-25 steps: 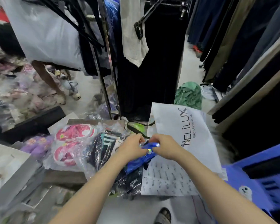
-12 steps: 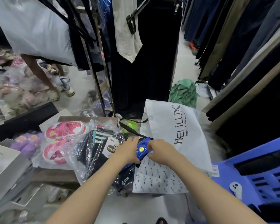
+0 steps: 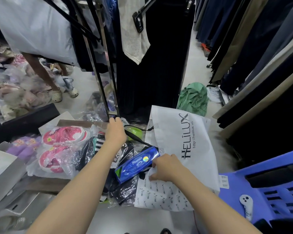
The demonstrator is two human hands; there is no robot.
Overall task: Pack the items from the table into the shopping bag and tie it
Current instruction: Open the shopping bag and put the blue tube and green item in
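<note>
1. Shopping bag (image 3: 179, 149), white, printed HELILUX, lies flat on the right part of the worktop (image 3: 41, 184); mouth not visibly opened. No item seen inside it.
2. Right hand (image 3: 166, 168): fingers pinch the near end of the blue Phoenix box (image 3: 137, 164), which rests tilted on the dark wrapped clothing (image 3: 123, 188), its far corner touching the bag's edge. Grip looks light, fingertips only.
3. Left hand (image 3: 116, 132): reaches to the far edge of the worktop near the rack post (image 3: 107, 92); fingers curled, whether its grip has closed on anything I cannot tell.
4. Pink shoes in clear wrap (image 3: 57, 149) lie at the left, untouched.
5. Risk: box is glossy and held at one end; judged likely to slip or pivot off the slick wrapped pile toward the floor.
6. Risk: with the bag flat and neither hand spreading its mouth, the box may be pushed onto the bag, not into it.
7. Risk: the black strap (image 3: 135, 138) lies beside the left forearm and could snag, dragging the green item (image 3: 134, 131) off the worktop.
8. Risk: overfilling with bulky shoes may leave too little slack to tie.
</note>
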